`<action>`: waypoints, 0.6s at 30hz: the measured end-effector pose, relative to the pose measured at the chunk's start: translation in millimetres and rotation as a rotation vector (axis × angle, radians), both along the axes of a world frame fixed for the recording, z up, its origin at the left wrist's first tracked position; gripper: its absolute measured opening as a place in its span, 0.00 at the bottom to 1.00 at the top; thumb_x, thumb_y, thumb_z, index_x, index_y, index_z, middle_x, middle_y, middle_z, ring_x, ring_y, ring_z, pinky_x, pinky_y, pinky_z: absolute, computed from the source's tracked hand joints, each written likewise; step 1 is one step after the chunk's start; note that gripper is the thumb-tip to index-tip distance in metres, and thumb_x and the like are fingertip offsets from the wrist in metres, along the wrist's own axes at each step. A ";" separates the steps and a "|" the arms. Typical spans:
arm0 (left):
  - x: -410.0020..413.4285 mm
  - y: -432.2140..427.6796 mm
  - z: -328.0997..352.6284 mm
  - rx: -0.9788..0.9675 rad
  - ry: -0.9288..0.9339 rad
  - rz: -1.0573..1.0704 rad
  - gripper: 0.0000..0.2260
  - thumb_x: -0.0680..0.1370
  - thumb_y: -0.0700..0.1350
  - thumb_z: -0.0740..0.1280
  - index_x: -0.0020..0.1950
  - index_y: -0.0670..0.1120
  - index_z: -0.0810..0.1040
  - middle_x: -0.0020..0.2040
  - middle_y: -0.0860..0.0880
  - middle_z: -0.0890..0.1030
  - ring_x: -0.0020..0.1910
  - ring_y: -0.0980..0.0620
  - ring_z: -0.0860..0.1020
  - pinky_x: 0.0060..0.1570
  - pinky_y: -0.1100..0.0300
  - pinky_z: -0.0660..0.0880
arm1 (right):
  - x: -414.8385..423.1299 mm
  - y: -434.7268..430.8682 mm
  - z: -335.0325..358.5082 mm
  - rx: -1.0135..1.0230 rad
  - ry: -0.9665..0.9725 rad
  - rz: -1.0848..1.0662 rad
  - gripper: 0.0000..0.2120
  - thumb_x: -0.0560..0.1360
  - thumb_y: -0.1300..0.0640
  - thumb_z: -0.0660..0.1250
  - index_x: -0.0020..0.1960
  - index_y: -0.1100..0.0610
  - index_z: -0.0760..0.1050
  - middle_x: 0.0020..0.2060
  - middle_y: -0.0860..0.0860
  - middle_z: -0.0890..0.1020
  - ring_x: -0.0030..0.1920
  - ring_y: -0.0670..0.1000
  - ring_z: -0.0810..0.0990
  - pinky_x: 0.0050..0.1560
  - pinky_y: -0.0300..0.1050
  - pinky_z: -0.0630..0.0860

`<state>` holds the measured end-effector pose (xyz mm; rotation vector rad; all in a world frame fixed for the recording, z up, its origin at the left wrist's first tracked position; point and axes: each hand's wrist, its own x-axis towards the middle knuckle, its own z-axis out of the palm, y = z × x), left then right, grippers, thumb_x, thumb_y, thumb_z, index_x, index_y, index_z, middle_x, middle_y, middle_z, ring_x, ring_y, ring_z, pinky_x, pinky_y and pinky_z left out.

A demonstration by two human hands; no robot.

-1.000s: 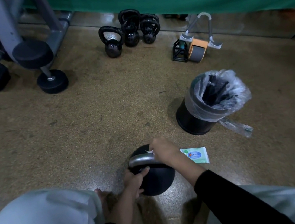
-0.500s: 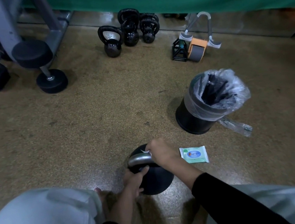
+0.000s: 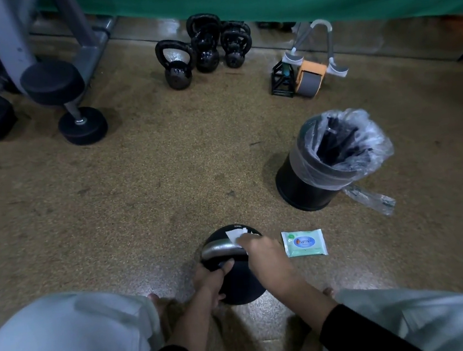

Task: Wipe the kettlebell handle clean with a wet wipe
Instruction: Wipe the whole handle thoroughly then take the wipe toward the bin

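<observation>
Lined bin (image 3: 298,189); spare kettlebells (image 3: 179,79); ab roller (image 3: 309,81).

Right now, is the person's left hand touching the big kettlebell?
Touching. The head view shows the left hand gripping the kettlebell at the near foot of its handle, with the thumb lying across the black metal and no gap.

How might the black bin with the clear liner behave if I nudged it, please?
The black bin looks like thin plastic with little visible inside, so it would probably slide easily. Its base seems as wide as its rim, so tipping appears unlikely. The clear liner billows loosely above the rim and would likely crumple if grabbed.
</observation>
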<state>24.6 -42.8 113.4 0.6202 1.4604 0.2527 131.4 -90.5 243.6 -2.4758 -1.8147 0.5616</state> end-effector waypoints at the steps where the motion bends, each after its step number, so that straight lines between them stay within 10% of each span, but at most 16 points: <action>1: -0.1 0.1 0.4 0.004 0.009 -0.005 0.27 0.70 0.45 0.77 0.66 0.47 0.72 0.63 0.44 0.77 0.63 0.40 0.73 0.47 0.43 0.75 | 2.3 -0.5 -1.4 0.013 -0.006 -0.012 0.15 0.74 0.66 0.57 0.55 0.55 0.75 0.51 0.55 0.81 0.51 0.58 0.80 0.48 0.49 0.75; 8: -1.5 -1.8 -4.0 0.020 -0.010 0.001 0.26 0.70 0.45 0.77 0.65 0.48 0.73 0.61 0.45 0.78 0.60 0.41 0.74 0.46 0.44 0.75 | -11.9 0.7 -4.2 0.136 -0.035 0.048 0.15 0.74 0.64 0.60 0.58 0.55 0.76 0.57 0.51 0.79 0.57 0.52 0.79 0.51 0.44 0.75; 12: 0.4 -0.4 -1.6 0.021 0.028 -0.010 0.25 0.70 0.45 0.77 0.65 0.46 0.73 0.61 0.43 0.78 0.60 0.39 0.75 0.44 0.46 0.76 | -4.9 -14.2 -18.0 0.232 0.020 0.044 0.19 0.55 0.64 0.77 0.45 0.52 0.84 0.46 0.46 0.86 0.46 0.45 0.85 0.40 0.34 0.79; 18: 0.4 -1.5 0.5 0.012 0.027 -0.002 0.26 0.71 0.44 0.77 0.65 0.47 0.71 0.60 0.45 0.77 0.58 0.41 0.74 0.47 0.44 0.76 | -7.4 -6.5 -22.4 0.267 0.002 0.048 0.15 0.61 0.63 0.70 0.46 0.52 0.83 0.45 0.47 0.85 0.45 0.48 0.85 0.40 0.36 0.80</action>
